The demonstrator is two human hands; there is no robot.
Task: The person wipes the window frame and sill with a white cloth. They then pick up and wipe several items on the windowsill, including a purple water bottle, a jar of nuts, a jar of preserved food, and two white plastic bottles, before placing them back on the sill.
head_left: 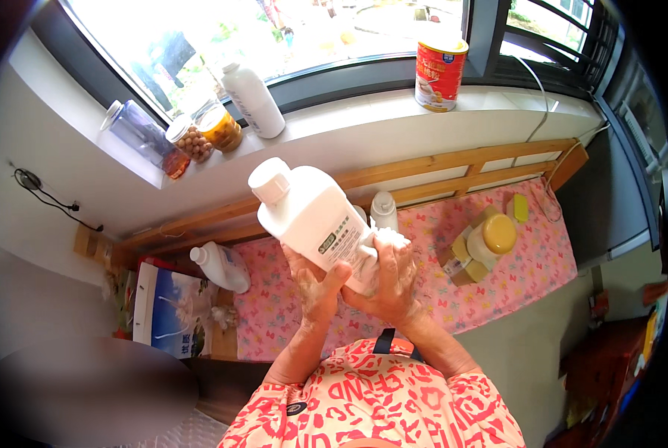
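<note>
Just above centre of the head view, held tilted with cap toward ten o'clock: large white plastic bottle (315, 216), over the pink patterned cloth (528, 272). Left hand (315, 287) wrapped under its lower end from six o'clock, fingers curled, thumb across the label. Right hand (386, 280) at four o'clock of the bottle, fingers closed on a crumpled white wipe (388, 240) pressed against the bottle's side. Behind, at one o'clock of the hands, a small white bottle (383, 210) upright; at three o'clock, a yellow-capped jar (492, 237) on the cloth. At nine o'clock, another white bottle (220, 266) lying by the wooden rail (453, 160). Up on the windowsill (349, 119): white bottle (253, 99), jars of dried goods (207, 134), red tin (440, 73).
</note>
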